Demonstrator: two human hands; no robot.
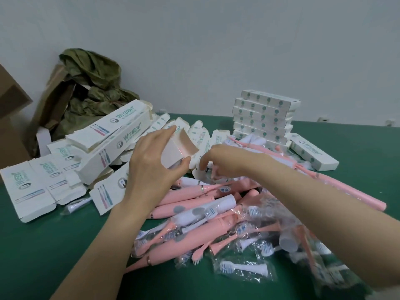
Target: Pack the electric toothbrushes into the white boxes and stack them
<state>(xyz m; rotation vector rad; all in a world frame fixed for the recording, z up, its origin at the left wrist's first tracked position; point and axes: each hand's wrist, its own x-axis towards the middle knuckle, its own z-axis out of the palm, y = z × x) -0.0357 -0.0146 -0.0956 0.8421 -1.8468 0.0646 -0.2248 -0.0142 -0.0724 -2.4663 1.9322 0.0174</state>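
My left hand grips an open white box above the table, its open end facing up and right. My right hand hovers just right of the box with fingers curled downward over the pile; whether it pinches anything cannot be told. Below lies a heap of pink electric toothbrushes mixed with brush heads in clear wrappers. A stack of packed white boxes stands at the back right. Flat and half-folded white boxes are spread on the left.
The green table carries everything. A crumpled green bag and brown cartons sit at the back left against the wall. One packed box lies alone right of the stack. A long pink toothbrush lies on the right.
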